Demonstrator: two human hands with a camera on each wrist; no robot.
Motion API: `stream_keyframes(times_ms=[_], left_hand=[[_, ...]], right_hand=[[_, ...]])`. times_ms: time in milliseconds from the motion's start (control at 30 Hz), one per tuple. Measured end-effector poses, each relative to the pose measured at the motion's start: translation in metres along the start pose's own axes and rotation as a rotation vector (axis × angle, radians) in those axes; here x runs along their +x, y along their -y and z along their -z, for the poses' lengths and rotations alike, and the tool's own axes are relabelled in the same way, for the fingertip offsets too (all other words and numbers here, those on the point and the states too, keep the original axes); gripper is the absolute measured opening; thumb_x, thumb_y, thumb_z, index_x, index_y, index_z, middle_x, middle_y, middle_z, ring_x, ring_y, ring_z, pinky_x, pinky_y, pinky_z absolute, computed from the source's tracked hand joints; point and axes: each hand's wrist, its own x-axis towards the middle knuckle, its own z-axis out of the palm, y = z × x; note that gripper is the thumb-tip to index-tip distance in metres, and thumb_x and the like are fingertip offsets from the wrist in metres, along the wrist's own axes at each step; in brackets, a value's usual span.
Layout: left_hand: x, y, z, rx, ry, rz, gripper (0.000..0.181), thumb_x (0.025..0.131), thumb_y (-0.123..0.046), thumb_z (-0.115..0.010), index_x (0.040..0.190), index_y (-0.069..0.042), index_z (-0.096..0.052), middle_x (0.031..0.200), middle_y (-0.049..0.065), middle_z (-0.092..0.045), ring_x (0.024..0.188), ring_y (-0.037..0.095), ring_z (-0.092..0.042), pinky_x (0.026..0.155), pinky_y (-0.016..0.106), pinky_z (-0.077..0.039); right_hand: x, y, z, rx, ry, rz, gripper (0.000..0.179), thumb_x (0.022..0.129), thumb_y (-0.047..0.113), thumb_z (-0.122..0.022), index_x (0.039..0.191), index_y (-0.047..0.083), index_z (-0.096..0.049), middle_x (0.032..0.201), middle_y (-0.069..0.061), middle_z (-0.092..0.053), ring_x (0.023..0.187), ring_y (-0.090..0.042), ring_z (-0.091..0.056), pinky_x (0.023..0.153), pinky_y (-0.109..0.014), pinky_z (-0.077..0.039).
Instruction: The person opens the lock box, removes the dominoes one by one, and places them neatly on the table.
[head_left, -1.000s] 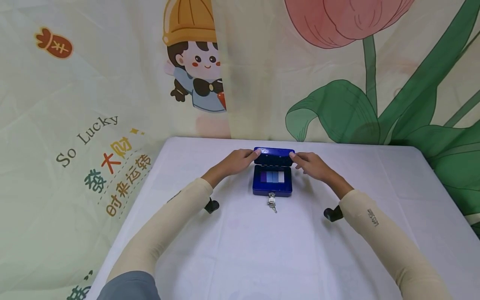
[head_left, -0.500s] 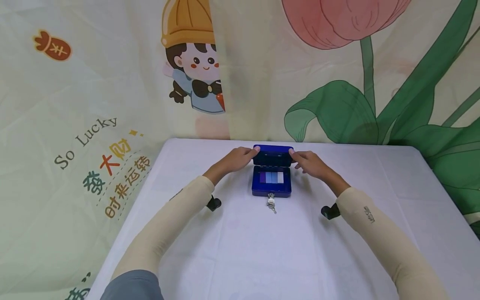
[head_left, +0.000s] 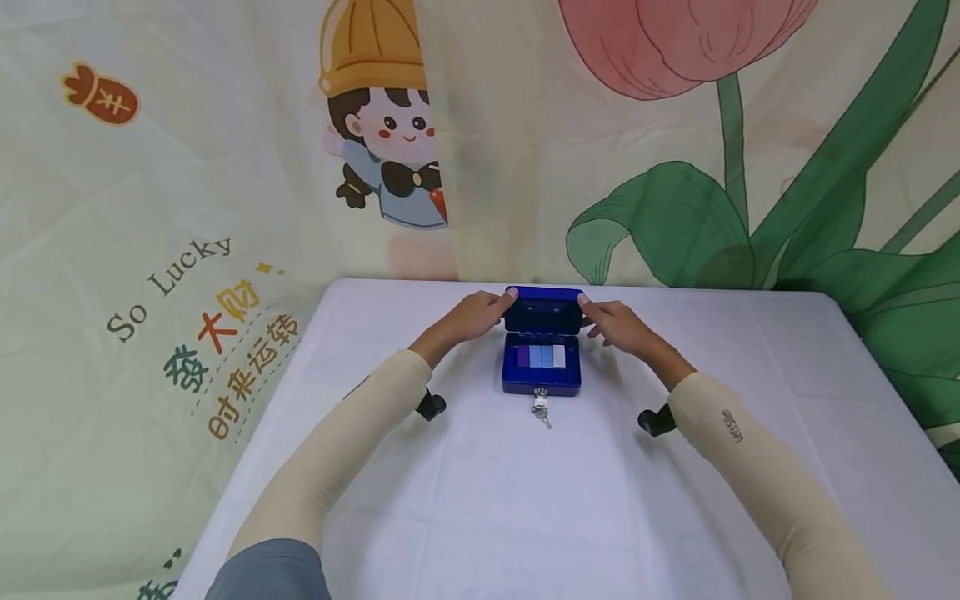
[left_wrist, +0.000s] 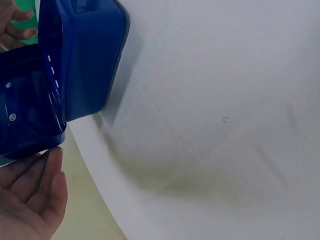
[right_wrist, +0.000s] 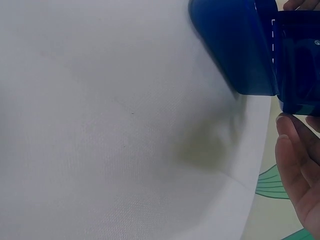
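A blue metal cash box [head_left: 512,387] stands near the table's far edge with its hinged lid [head_left: 543,312] raised at the back. Several purple, blue and white strips [head_left: 542,357] show inside its base. My left hand [head_left: 477,316] holds the lid's left corner, its thumb at the upper edge. At the opposite corner, my right hand [head_left: 621,324] grips the lid in the same way. Keys [head_left: 542,408] hang from the front lock. The left wrist view shows fingers [left_wrist: 54,185] against the lid's side; the right wrist view shows fingers [right_wrist: 292,155] beside its other side.
A white cloth covers the table [head_left: 525,500]. Behind it hangs a printed backdrop [head_left: 510,167] close to the far edge. Black wrist devices [head_left: 657,422] project beneath both forearms.
The lid has tilted further back and its inside shows more. Both hands have moved slightly up and away with it. The base has stayed on the table.
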Motion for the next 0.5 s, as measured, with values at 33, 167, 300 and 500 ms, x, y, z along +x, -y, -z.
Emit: stream_keyframes(times_ms=[33,167,300,500], left_hand=[[0.0001,0.0,-0.0001,-0.001,-0.003,0.001,0.082,0.102,-0.067,-0.025,0.148,-0.003,-0.047,0.142,0.017,-0.059,0.13,0.033,-0.056,0.111,0.051,-0.043],[0.0024,0.0005,-0.0006,-0.006,-0.023,0.001,0.081,0.102,-0.066,-0.026,0.146,-0.001,-0.05,0.137,0.017,-0.062,0.125,0.033,-0.059,0.109,0.051,-0.044],[0.0055,0.0006,-0.0004,-0.018,-0.043,-0.004,0.081,0.103,-0.065,-0.026,0.142,0.001,-0.053,0.13,0.019,-0.065,0.119,0.032,-0.062,0.107,0.05,-0.046],[0.0081,-0.0004,-0.0002,-0.027,-0.051,0.012,0.081,0.103,-0.065,-0.026,0.141,0.001,-0.055,0.128,0.019,-0.066,0.116,0.032,-0.063,0.105,0.05,-0.047]], right_hand=[[0.0003,0.0,-0.0001,0.004,0.0,-0.002,0.083,0.103,0.065,-0.022,0.152,0.0,-0.04,0.141,-0.024,-0.057,0.121,-0.04,-0.06,0.095,-0.05,-0.054],[0.001,0.0006,-0.0002,0.017,-0.009,-0.002,0.081,0.104,0.063,-0.022,0.152,0.0,-0.04,0.139,-0.024,-0.059,0.12,-0.04,-0.062,0.094,-0.052,-0.054],[0.0021,0.0002,-0.0007,0.023,-0.027,-0.002,0.08,0.105,0.061,-0.022,0.15,-0.001,-0.042,0.136,-0.024,-0.061,0.117,-0.04,-0.063,0.091,-0.052,-0.055],[0.0034,-0.0022,-0.0015,0.018,-0.035,-0.002,0.079,0.105,0.061,-0.022,0.15,-0.001,-0.042,0.135,-0.024,-0.062,0.116,-0.039,-0.064,0.09,-0.05,-0.055]])
